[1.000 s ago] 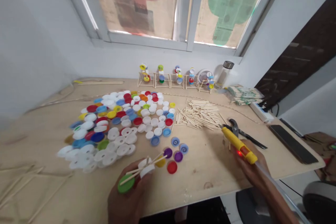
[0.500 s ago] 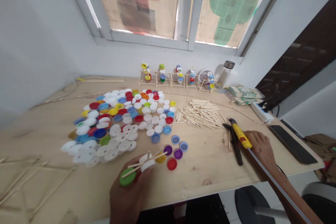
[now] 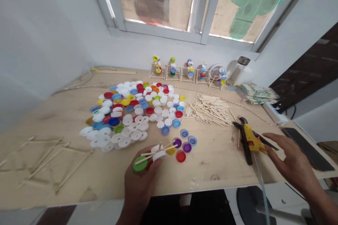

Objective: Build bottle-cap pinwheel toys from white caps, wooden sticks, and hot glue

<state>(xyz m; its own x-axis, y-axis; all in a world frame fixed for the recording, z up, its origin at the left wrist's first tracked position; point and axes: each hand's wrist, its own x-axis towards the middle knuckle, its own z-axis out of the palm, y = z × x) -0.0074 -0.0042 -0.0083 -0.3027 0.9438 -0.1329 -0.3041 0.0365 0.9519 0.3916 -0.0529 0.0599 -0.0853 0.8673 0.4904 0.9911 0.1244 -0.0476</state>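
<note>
Wooden table (image 3: pixel 211 168) under a window, seen from above by the person working at it.

At the far left, long thin sticks (image 3: pixel 47 158) lie flat in loose frame shapes, well apart from everything else. Next comes a wide spread of plastic bottle caps (image 3: pixel 126 112), white, blue, red, yellow and green. They lie mostly one layer deep, which probably keeps each colour easy to see and pick.

At the near edge, the left hand (image 3: pixel 139 186) pinches a small cap-and-stick piece (image 3: pixel 151 154) between thumb and fingers: a green cap, a white cap and a few short sticks crossing them. The hand holds it just above the table, seemingly so the parts keep their angle. A red cap (image 3: pixel 181 156) and two purple ones lie just beside it.

Along the back wall stands a row of small stick-and-cap models (image 3: pixel 188 72), upright and out of the way, with a small white fan (image 3: pixel 215 71) and a clear bottle (image 3: pixel 239 68) next to them.

Right of centre is a heap of short sticks (image 3: pixel 210 109). Beyond it a yellow glue gun (image 3: pixel 250 140) lies across black pliers (image 3: pixel 246 149), which appear to prop it off the wood. The right hand (image 3: pixel 293 163) hovers just beside the gun — palm down, fingers spread, holding nothing.

At the far right are a packet of sticks (image 3: pixel 260 94) and a dark phone (image 3: pixel 307 147), lying flat.

No writing is legible; some blue caps bear a swirl mark.
</note>
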